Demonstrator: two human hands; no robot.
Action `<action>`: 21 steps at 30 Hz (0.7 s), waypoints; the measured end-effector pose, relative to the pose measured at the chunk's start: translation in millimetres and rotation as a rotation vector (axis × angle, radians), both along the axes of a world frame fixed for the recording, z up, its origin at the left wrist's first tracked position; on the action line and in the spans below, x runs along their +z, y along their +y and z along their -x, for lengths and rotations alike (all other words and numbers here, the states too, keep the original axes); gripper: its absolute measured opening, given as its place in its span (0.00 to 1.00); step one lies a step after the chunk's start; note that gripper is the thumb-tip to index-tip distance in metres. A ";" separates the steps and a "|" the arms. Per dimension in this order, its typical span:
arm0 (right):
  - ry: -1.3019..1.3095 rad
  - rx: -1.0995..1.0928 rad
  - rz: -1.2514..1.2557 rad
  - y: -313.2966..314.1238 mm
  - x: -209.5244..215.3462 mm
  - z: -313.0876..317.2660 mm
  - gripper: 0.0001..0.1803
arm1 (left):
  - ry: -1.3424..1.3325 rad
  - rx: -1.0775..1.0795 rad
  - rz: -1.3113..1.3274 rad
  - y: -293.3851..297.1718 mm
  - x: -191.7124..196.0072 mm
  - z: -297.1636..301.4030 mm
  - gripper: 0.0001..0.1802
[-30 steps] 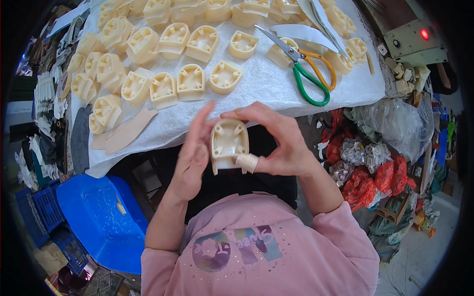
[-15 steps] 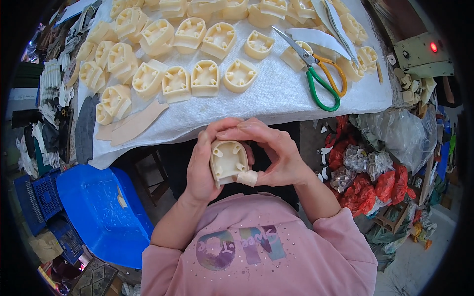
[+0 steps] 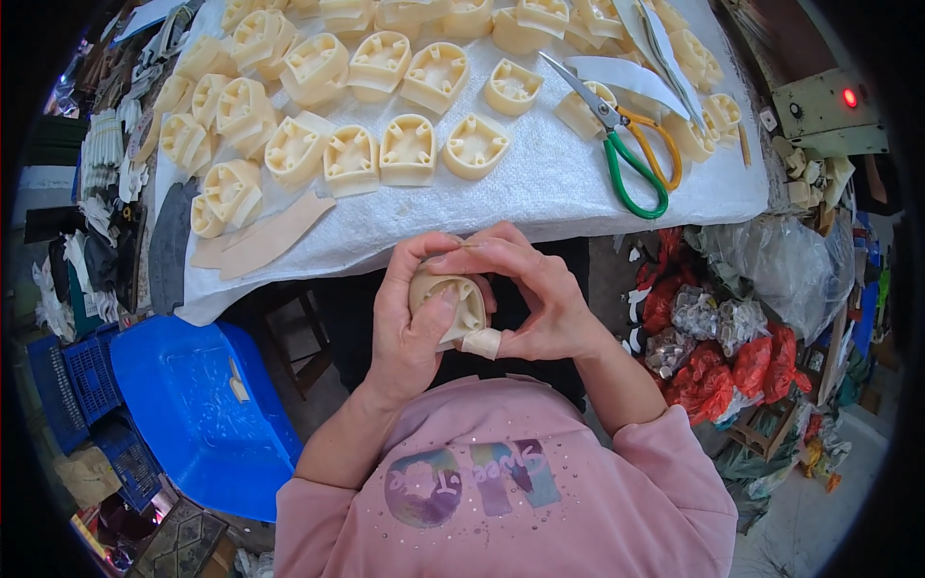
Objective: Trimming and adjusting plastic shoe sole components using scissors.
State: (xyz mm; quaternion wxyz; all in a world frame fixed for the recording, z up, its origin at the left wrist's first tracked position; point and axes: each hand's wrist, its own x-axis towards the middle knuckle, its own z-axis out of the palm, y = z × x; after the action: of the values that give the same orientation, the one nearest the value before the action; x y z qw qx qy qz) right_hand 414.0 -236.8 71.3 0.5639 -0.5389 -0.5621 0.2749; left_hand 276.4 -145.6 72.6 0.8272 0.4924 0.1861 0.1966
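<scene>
A cream plastic moulded piece [image 3: 453, 301] sits between both my hands, held close to my chest below the table edge. My left hand [image 3: 409, 323] wraps its left side, thumb pressed on its face. My right hand [image 3: 535, 294] grips its right side and top, with a taped thumb tip at the piece's lower edge. Several like cream pieces [image 3: 409, 149] lie in rows on the white cloth of the table [image 3: 540, 193].
Green and orange handled scissors [image 3: 631, 159] lie on the cloth at the right. Flat tan strips [image 3: 265, 241] rest at the cloth's left edge. A blue plastic bin [image 3: 193, 405] stands at lower left. Red and clear bags [image 3: 732, 337] pile at the right.
Both hands have drawn the cream piece nearer my chest and closed tighter round it; the left thumb now presses on its face.
</scene>
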 end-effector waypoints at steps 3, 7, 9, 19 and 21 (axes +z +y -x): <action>-0.016 -0.014 -0.035 0.9 -0.2 0.4 0.38 | -0.039 0.004 0.179 -1.7 2.5 0.7 0.39; 0.125 0.025 -0.072 4.8 -10.2 -1.4 0.28 | -0.107 -0.009 0.181 -4.8 -2.1 -0.7 0.45; 0.499 0.027 0.067 5.5 6.1 3.6 0.18 | -0.067 -0.029 0.212 -4.3 3.5 -1.0 0.51; 0.322 0.101 0.041 17.1 -3.1 1.9 0.11 | 0.010 0.061 -0.095 -4.7 2.4 -9.5 0.40; 0.257 0.030 0.000 18.8 -7.5 11.0 0.10 | 0.006 0.106 -0.097 -4.8 5.1 -11.0 0.37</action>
State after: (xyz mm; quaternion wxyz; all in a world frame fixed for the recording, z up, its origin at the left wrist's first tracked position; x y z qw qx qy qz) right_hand 403.1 -218.1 63.9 0.6272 -0.4907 -0.4932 0.3502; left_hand 287.4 -150.4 77.7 0.7902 0.5221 0.2046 0.2473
